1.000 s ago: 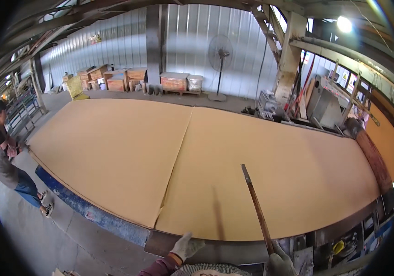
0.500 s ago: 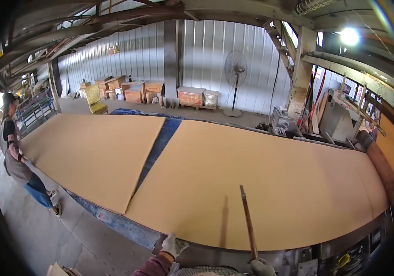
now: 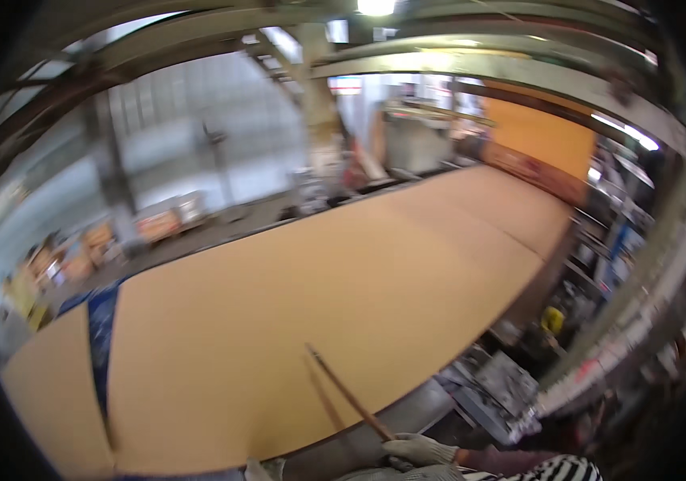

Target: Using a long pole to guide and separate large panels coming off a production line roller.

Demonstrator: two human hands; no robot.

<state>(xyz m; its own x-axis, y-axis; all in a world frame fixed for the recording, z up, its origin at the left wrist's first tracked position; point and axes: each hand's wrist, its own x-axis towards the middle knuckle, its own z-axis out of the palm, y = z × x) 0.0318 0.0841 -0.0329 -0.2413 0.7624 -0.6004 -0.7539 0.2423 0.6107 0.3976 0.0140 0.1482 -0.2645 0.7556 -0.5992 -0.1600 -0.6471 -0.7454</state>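
A large tan sheet (image 3: 279, 305) spreads before me on a long table. My right hand (image 3: 421, 450), in a pale work glove, is closed around a thin wooden stick (image 3: 348, 395) with a dark tip. The stick slants up and left over the sheet and casts a shadow on it. My left hand (image 3: 265, 470), gloved too, is at the sheet's near edge, cut off by the bottom of the picture; its fingers are too blurred to read. A second tan sheet (image 3: 50, 385) lies to the left, with a wedge of blue surface (image 3: 102, 321) showing between the two.
An orange sheet (image 3: 539, 140) rises over a brown roller at the table's far right end. Machine parts (image 3: 495, 389) and a yellow object (image 3: 552, 320) sit along the near right side. Boxes (image 3: 158, 225), a standing fan (image 3: 216, 148) and a yellow chair (image 3: 26, 301) are beyond the table.
The view has swung right, and the co-worker on the left is out of sight. The stick, still in my right hand, now leans left. My left hand is lower in the picture.
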